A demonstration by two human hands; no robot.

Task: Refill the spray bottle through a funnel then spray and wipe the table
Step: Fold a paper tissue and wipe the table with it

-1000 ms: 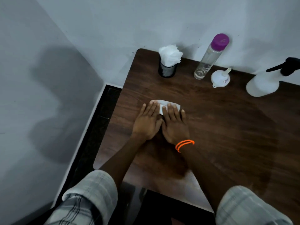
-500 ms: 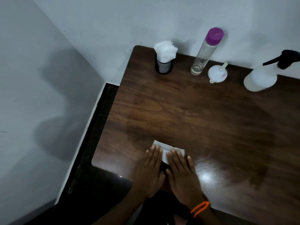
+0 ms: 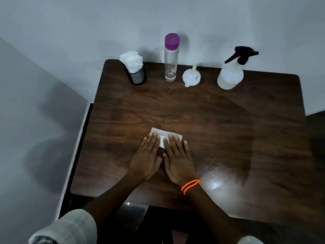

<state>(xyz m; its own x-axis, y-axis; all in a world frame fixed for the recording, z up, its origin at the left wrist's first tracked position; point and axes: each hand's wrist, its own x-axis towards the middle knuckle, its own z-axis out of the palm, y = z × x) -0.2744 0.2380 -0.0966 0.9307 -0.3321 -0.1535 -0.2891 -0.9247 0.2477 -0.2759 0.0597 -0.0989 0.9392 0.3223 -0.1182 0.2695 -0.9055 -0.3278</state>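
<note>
Left hand [image 3: 146, 160] and right hand [image 3: 177, 161], fingers flat, press tissue [image 3: 162, 136] on table [image 3: 228, 129]; sprayer [image 3: 231, 73] at 1 o'clock.

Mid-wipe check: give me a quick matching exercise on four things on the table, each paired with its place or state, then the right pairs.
1. spray bottle
2. funnel
3. folded tissue
4. clear bottle

a. pressed flat under both hands
b. purple cap on, nearly empty
c. upside down on its wide rim
d. back right, black trigger head on

Pairs: 1-d, 2-c, 3-a, 4-b.
</note>
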